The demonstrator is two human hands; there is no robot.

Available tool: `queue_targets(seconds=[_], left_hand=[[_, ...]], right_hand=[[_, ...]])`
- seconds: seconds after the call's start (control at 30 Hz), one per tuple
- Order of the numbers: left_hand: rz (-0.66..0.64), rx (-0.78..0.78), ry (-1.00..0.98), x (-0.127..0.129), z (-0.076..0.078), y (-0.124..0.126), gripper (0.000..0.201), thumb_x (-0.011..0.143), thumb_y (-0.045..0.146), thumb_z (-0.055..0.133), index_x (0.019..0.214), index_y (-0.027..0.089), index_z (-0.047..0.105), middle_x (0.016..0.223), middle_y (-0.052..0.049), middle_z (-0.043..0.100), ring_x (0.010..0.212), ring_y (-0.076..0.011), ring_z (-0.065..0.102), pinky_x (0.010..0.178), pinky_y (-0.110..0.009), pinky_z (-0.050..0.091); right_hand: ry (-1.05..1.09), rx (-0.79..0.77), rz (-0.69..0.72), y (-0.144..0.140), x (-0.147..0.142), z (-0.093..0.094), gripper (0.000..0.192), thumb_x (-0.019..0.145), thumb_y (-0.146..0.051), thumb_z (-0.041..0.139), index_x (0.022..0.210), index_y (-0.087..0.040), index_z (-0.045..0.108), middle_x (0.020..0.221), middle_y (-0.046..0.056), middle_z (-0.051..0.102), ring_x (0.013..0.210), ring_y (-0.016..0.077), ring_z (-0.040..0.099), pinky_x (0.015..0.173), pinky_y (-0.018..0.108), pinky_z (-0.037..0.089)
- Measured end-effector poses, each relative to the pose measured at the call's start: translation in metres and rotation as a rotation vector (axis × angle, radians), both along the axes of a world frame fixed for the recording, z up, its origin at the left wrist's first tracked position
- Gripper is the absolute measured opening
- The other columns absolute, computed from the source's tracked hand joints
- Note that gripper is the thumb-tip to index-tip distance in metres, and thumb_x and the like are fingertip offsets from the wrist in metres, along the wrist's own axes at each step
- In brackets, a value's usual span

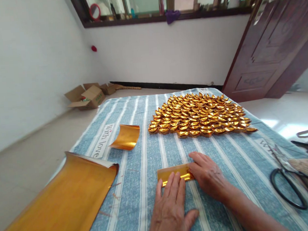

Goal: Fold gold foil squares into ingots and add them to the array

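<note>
A folded piece of gold foil paper [171,171] lies on the striped cloth in front of me. My left hand [171,203] rests flat over its near edge, fingers stretched out and thumb apart. At the paper's right end is my right hand [208,173], with its fingertips bent onto that end; whether they pinch it is hidden. Beyond my hands stand many rows of folded gold paper ingots [199,115]. To the left, a curled gold foil sheet [127,136] lies apart from the ingots.
A large roll of gold foil [56,201] covers the left front of the table cloth [143,111]. Black-handled scissors [289,190] lie at the right edge. Thin foil scraps [115,196] are scattered near the roll. A cardboard box [87,97] stands on the floor, and a door [268,46] is at right.
</note>
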State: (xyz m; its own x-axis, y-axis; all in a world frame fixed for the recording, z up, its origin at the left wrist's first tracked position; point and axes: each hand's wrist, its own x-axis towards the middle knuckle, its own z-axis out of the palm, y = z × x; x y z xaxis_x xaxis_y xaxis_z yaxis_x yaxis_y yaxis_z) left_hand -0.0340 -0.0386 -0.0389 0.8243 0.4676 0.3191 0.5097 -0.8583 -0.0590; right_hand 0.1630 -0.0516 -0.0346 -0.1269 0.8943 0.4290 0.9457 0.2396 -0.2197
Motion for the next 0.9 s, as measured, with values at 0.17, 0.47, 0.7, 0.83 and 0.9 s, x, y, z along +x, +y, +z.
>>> queue_targets(seconds=[0.17, 0.47, 0.7, 0.83, 0.9], left_hand=[[0.015, -0.031, 0.016, 0.001, 0.001, 0.000, 0.062, 0.083, 0.049, 0.059, 0.129, 0.009, 0.050, 0.138, -0.017, 0.049, 0.124, -0.0346, 0.048, 0.095, -0.057, 0.044], [0.023, -0.080, 0.029, 0.001, 0.003, -0.001, 0.061, 0.084, 0.047, 0.058, 0.131, 0.009, 0.049, 0.137, -0.017, 0.050, 0.125, -0.0343, 0.048, 0.096, -0.058, 0.043], [0.023, -0.111, 0.017, 0.001, 0.001, -0.001, 0.062, 0.085, 0.048, 0.056, 0.134, 0.010, 0.047, 0.139, -0.017, 0.047, 0.127, -0.0341, 0.045, 0.098, -0.059, 0.041], [0.029, -0.114, 0.038, 0.002, 0.004, -0.001, 0.062, 0.085, 0.048, 0.057, 0.132, 0.009, 0.049, 0.139, -0.019, 0.047, 0.127, -0.0344, 0.045, 0.098, -0.059, 0.041], [0.036, -0.120, 0.042, 0.003, 0.006, -0.002, 0.061, 0.085, 0.047, 0.058, 0.131, 0.008, 0.049, 0.138, -0.019, 0.047, 0.126, -0.0343, 0.046, 0.099, -0.058, 0.040]], right_hand=[[-0.008, 0.006, -0.003, 0.001, -0.005, -0.002, 0.017, 0.088, -0.013, 0.048, 0.074, -0.017, 0.057, 0.094, 0.010, 0.058, 0.093, 0.0227, 0.052, 0.082, 0.038, 0.042], [0.064, -0.090, -0.046, -0.005, -0.008, 0.005, 0.012, 0.082, -0.028, 0.062, 0.082, -0.019, 0.055, 0.105, 0.011, 0.057, 0.103, 0.0270, 0.051, 0.085, 0.042, 0.042], [0.115, -0.110, -0.050, -0.005, -0.003, 0.005, 0.015, 0.078, -0.028, 0.066, 0.082, -0.020, 0.054, 0.111, 0.011, 0.056, 0.107, 0.0277, 0.050, 0.087, 0.045, 0.043], [0.136, -0.172, -0.062, -0.005, 0.004, 0.005, 0.015, 0.076, -0.029, 0.068, 0.085, -0.021, 0.058, 0.120, 0.010, 0.052, 0.115, 0.0287, 0.047, 0.092, 0.047, 0.041], [0.153, -0.199, -0.063, -0.006, 0.009, 0.004, 0.015, 0.076, -0.027, 0.068, 0.088, -0.022, 0.061, 0.123, 0.010, 0.051, 0.119, 0.0293, 0.045, 0.096, 0.049, 0.039]])
